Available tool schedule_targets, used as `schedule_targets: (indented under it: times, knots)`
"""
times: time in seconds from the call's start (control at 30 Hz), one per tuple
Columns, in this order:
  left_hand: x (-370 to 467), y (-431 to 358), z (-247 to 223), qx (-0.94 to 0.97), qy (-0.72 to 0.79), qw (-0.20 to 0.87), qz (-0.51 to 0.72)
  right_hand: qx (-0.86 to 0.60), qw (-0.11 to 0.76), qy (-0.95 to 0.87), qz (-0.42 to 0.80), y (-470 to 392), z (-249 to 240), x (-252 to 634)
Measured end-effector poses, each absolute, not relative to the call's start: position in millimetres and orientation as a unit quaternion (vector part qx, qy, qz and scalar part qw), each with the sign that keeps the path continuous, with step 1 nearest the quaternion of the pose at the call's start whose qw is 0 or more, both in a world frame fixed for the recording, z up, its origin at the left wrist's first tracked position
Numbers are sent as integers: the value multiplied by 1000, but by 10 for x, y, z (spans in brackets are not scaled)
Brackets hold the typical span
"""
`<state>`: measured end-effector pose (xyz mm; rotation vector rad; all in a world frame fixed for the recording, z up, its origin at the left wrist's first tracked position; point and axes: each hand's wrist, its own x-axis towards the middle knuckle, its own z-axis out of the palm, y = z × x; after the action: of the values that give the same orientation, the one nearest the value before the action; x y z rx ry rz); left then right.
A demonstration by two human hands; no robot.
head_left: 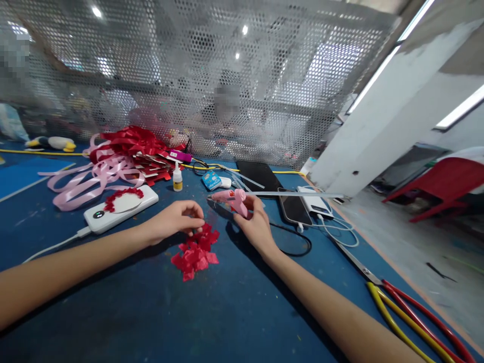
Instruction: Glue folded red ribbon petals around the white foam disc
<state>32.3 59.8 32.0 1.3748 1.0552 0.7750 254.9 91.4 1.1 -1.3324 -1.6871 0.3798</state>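
Observation:
My right hand (pixel 255 223) is closed around a pink hot glue gun (pixel 237 199), its nozzle pointing left and a long glue stick (pixel 298 194) sticking out of the back to the right. Just above a small heap of red ribbon pieces (pixel 195 256) is my left hand (pixel 180 218), its fingers bent and drawn together. Whether a piece sits between those fingertips is too small to tell. Further left, a white disc (pixel 127 202) partly edged with red ribbon pieces lies on a white power bank (pixel 121 214).
Pink ribbon (pixel 81 184) and red ribbon (pixel 138 143) are piled back left. A small glue bottle (pixel 177 178) stands near the middle. To the right are a phone (pixel 295 206), a cabled white power bank (pixel 315 202) and large scissors (pixel 372 282) by the table edge. A perforated metal screen (pixel 189 65) rises behind.

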Motion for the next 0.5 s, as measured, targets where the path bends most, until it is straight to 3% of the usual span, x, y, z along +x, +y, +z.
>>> schedule_targets:
  times: [0.17,0.3,0.5]
  knots:
    - [372,596,163,505,469,619,377,-507,436,-734,119,895,43,2522]
    - [338,676,84,497,472,590,426,-487,453,-746,43,827,79,2493]
    - [273,778,52,496,477,533,492,-525,437,-728,54,731,105,2448]
